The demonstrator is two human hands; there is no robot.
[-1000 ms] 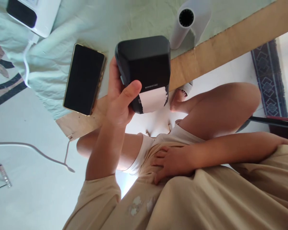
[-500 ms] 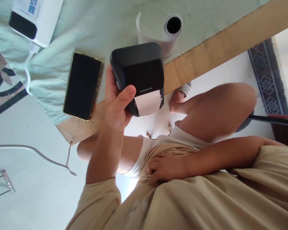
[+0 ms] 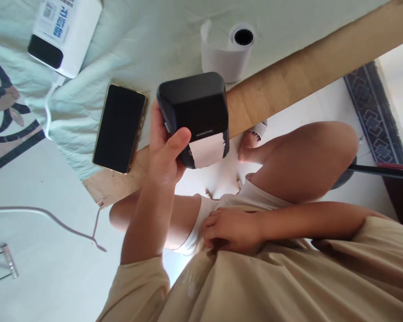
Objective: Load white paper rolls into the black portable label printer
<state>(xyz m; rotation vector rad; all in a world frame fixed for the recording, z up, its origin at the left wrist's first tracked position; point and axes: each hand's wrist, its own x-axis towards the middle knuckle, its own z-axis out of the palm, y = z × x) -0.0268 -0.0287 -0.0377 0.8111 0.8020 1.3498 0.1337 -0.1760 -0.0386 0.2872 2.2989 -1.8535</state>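
While the left hand grips a small black box-shaped printer at frame centre, the right hand rests loosely curled on the beige shorts, holding nothing.

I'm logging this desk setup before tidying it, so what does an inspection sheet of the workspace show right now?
Surface: wooden table partly covered by a pale green cloth.
Job's things: black label printer with white paper showing at its slot; paper roll lying on the cloth behind it.
Clutter: dark-screened phone face up; white power bank; metal clip at lower left.
Hands: left hand grips the printer, thumb across its front; right hand rests on the lap, holding nothing.
Cables: white cable from the power bank; thin grey cord.
Surroundings: white floor, patterned rug.
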